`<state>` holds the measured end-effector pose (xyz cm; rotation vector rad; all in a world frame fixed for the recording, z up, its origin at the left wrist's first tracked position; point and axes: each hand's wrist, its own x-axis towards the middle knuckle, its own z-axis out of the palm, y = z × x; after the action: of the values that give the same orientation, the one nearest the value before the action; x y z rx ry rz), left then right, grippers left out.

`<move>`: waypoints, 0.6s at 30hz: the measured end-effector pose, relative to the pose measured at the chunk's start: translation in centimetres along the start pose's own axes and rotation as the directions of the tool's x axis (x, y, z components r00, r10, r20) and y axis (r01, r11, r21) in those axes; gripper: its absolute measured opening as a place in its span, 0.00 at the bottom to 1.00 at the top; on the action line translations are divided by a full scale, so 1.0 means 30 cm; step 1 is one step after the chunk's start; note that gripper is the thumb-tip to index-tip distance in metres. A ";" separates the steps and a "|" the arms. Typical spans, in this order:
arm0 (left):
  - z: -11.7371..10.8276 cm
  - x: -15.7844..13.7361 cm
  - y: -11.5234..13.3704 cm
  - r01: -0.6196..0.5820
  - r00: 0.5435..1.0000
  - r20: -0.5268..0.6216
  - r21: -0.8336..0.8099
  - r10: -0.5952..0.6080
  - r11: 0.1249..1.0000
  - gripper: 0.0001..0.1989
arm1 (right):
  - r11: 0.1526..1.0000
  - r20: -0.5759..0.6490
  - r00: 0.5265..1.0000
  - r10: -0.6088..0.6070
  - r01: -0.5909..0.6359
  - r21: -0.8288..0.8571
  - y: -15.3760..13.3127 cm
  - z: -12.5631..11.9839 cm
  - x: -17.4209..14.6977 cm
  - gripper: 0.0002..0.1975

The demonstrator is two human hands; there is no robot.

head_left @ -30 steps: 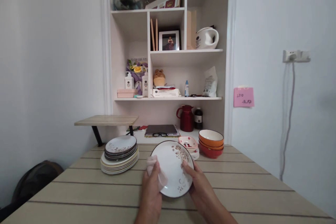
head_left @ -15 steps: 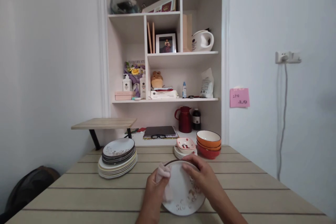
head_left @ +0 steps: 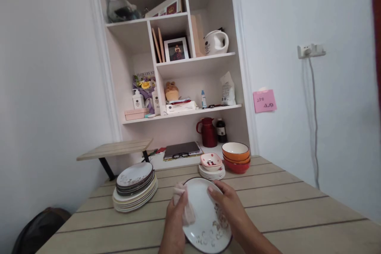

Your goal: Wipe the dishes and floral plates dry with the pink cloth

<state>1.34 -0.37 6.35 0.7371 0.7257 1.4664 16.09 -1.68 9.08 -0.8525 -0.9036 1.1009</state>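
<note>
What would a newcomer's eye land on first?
Likely the round white brown-flowered plate, front centre, held by the right hand, with the left hand holding a pale pink cloth to it. Next, the stacked orange and red round bowls, back right on the slatted beige table, then the square pink paper note on the white wall.

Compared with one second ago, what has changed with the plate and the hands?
The plate has come lower, nearer the person, and turned clockwise; its flower pattern now lies lower right. The right hand has shifted to the upper right rim. The left hand still holds the cloth at the left edge. The plate stack, small dishes and bowls stayed in place.
</note>
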 end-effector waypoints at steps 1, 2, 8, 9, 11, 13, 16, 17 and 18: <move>0.002 0.003 -0.008 0.006 1.000 -0.003 -0.020 -0.006 1.000 0.35 | 1.000 -0.022 1.000 -0.004 0.004 0.021 0.003 0.000 0.000 0.18; 0.007 0.004 -0.017 0.011 1.000 -0.003 -0.046 -0.011 0.999 0.34 | 0.999 -0.045 0.999 -0.007 0.009 0.047 0.004 0.000 0.001 0.19; 0.067 -0.011 -0.092 0.132 0.991 0.001 -0.217 -0.135 0.967 0.28 | 0.972 -0.253 0.967 0.023 0.038 0.232 0.005 0.014 0.010 0.31; 0.073 -0.014 -0.099 0.154 0.988 0.010 -0.234 -0.156 0.960 0.27 | 0.964 -0.273 0.961 0.038 0.037 0.263 0.009 0.018 0.011 0.33; 0.077 -0.016 -0.103 0.183 0.983 0.028 -0.254 -0.182 0.950 0.25 | 0.946 -0.273 0.960 0.062 0.031 0.323 0.018 0.027 0.012 0.37; 0.069 -0.012 -0.090 0.185 0.982 0.005 -0.252 -0.190 0.950 0.24 | 0.929 -0.224 0.971 0.085 0.003 0.370 0.028 0.035 0.011 0.39; 0.042 0.002 -0.045 0.107 0.990 -0.066 -0.203 -0.123 0.973 0.27 | 0.910 -0.050 0.991 0.128 -0.097 0.402 0.026 0.037 0.005 0.37; 0.032 0.007 -0.027 0.057 0.995 -0.071 -0.179 -0.071 0.982 0.29 | 0.911 0.020 0.990 0.137 -0.134 0.391 0.020 0.034 0.001 0.36; 0.021 0.012 -0.009 0.007 0.997 -0.069 -0.152 -0.018 0.988 0.31 | 0.916 0.086 0.986 0.141 -0.162 0.366 0.010 0.030 -0.004 0.35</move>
<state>2.01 0.01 6.52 0.5661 0.6622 1.5241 15.13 -1.63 9.15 -0.5827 -0.6512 1.3864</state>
